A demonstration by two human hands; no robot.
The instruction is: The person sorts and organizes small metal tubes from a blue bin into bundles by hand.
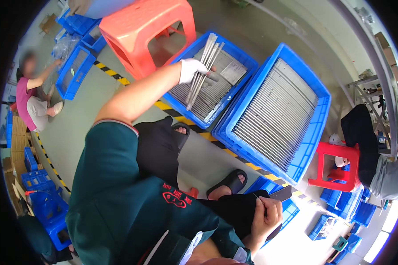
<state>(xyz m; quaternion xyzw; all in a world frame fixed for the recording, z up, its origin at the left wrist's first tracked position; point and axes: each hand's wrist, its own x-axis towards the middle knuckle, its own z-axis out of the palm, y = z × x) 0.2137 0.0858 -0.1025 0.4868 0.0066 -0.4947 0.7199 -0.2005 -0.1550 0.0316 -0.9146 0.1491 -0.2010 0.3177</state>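
Observation:
My left hand point(193, 72), in a white glove, is closed around a bunch of thin silvery metal strips point(203, 68). It hangs above a blue crate point(180, 109) partly filled with more such strips point(184, 93). A pale rectangular piece point(233, 72) lies among them. My right hand point(267, 215) is bare and near my knee. Its thumb and fingers pinch a flat dark grey piece point(282, 193), whose kind I cannot make out. To the right of the first crate, a larger stack of blue crates point(321, 115) holds a neat row of long metal strips point(276, 112) on top.
An orange-red plastic stool point(139, 26) stands behind the left crate. A red stool point(339, 152) is at the right, beside a person in dark clothing. Another person point(26, 97) in a pink top handles a blue crate point(74, 73) at far left. Black-and-yellow tape point(163, 106) crosses the floor.

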